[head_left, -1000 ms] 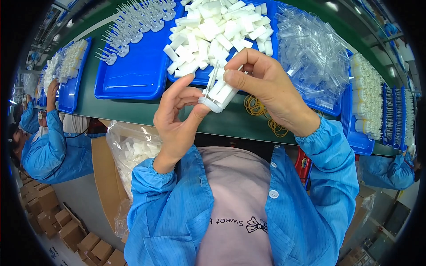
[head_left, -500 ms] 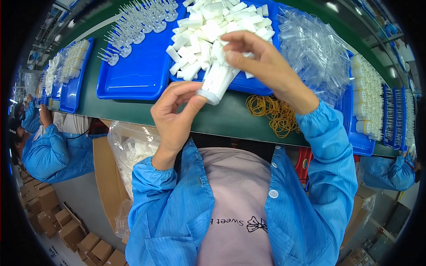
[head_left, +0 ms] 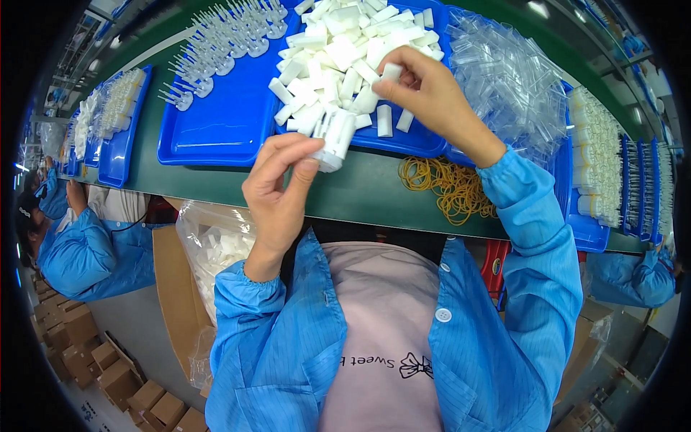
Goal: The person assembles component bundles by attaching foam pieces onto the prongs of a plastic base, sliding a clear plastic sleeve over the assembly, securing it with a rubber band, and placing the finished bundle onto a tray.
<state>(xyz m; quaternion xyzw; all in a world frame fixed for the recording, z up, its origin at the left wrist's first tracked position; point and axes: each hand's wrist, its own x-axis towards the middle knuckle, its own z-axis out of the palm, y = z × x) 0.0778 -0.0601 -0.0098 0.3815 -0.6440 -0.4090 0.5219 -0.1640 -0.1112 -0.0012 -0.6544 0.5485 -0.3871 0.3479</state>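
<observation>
My left hand (head_left: 279, 180) grips a clear plastic holder (head_left: 330, 160) by its round base, between thumb and fingers. White blocks (head_left: 340, 129) stand upright on it, side by side. Just above the near right part of the pile, my right hand (head_left: 435, 90) pinches one white block (head_left: 392, 72) between thumb and fingertips. The pile of soft-looking white blocks (head_left: 345, 50) fills a blue tray (head_left: 421, 144) in front of me. A few loose blocks lie near that tray's front edge.
To the left, a blue tray (head_left: 209, 137) holds clear pronged holders (head_left: 230, 43) at its far side. Yellow rubber bands (head_left: 450, 187) lie on the green table (head_left: 360, 194), with clear plastic sleeves (head_left: 504, 86) heaped behind. A bag of white pieces (head_left: 223, 248) stands below left. Other people in blue sit at both sides.
My right hand has drawn away from the holder to the right and now has a white block. My left hand has shifted slightly left, turning the holder more upright.
</observation>
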